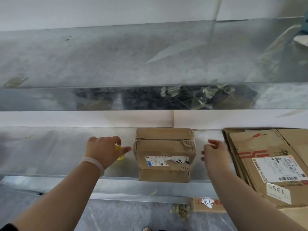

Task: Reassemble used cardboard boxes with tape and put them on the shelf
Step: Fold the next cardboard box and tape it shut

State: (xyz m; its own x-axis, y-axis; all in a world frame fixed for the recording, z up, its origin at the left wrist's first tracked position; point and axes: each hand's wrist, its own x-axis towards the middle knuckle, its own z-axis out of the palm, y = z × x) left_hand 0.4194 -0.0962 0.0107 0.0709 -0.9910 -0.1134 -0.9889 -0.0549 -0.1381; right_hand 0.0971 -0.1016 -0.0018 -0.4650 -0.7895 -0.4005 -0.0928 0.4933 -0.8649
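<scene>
The left hand (106,150), ringed by a pale bangle (93,163) at the wrist, is hovering with fingers spread and relaxed, its thumb just beside the left side of the small brown taped cardboard box (164,147); the right hand (215,154), somewhat blurred, is hanging with fingers loosely bent and holding nothing, just beside the box's right side; neither hand is plainly touching it. The box is sitting closed on the grey metal shelf (50,155), near its front edge, a white shipping label (160,161) facing up; a small yellow object (120,153) is showing behind the left hand, and I cannot tell what it is. To the right, a stack of flattened brown cardboard boxes (266,164) is lying on the same shelf; by my judgement one box is rebuilt and shelved, while the flat ones are awaiting folding and taping.
</scene>
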